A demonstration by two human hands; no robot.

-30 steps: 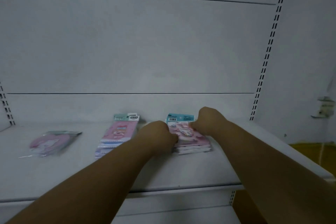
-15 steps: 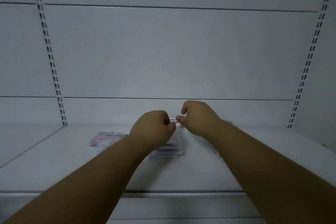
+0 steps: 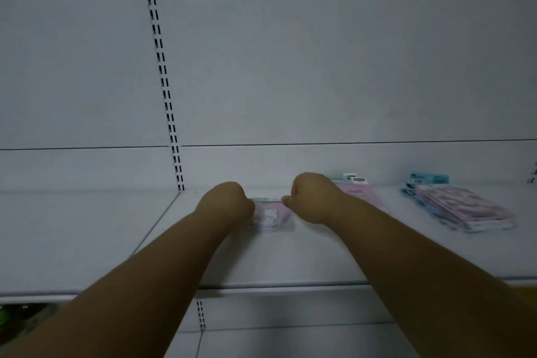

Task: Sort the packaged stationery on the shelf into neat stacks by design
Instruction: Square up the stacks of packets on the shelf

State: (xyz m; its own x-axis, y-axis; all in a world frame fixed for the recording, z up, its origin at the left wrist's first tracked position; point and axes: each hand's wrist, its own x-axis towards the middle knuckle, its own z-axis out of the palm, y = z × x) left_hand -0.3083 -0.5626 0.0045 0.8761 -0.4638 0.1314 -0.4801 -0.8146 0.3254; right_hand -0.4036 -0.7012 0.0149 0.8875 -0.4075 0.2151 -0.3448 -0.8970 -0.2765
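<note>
A clear packet with a pink and white character design (image 3: 271, 215) lies flat on the white shelf (image 3: 290, 259). My left hand (image 3: 228, 203) is curled at its left edge and covers that side. My right hand (image 3: 313, 197) pinches its upper right corner with thumb and finger. Behind my right wrist sits a stack of pink packets with pale green headers (image 3: 360, 192). Farther right lies a fanned stack of pink packets with blue headers (image 3: 462, 208). My fingertips are hidden behind the backs of my hands.
The white back panel carries a slotted upright (image 3: 165, 87) left of my hands. The shelf's front lip (image 3: 276, 285) runs under my forearms. A lower shelf level shows below, with something green at the bottom left (image 3: 8, 317).
My hands left the blue-header stack and moved left past the pink stack to the single character packet. The view swung left, so both stacks now lie to the right.
</note>
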